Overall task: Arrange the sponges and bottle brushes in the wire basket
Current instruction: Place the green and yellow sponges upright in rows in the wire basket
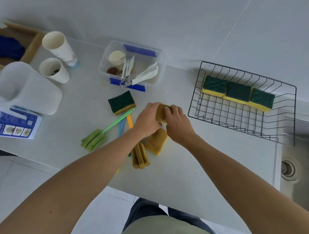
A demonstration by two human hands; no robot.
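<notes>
Sponge [161, 113], yellow side up, sits between both my hands on the counter [214, 167]: my left hand [146, 119] curls over its near-left edge and my right hand [177, 123] presses on its right end, so both are closed on it together. I judge the two-handed hold is to square it up before lifting it toward the wire basket [290, 128], which stands well to the right.

Just below my hands lies another yellow sponge [156, 142], and beside it the ochre foam head of a bottle brush [139, 157]. A green-topped sponge [121, 102] lies beyond my left hand, near the green bottle brush [98, 136]. Three sponges [237, 93] already lean in a row along the basket's far wall, leaving the front free, probably for brushes.

The counter is pale and smooth, with a steel sink [294, 172] at its right end and grey floor tiles around.
</notes>
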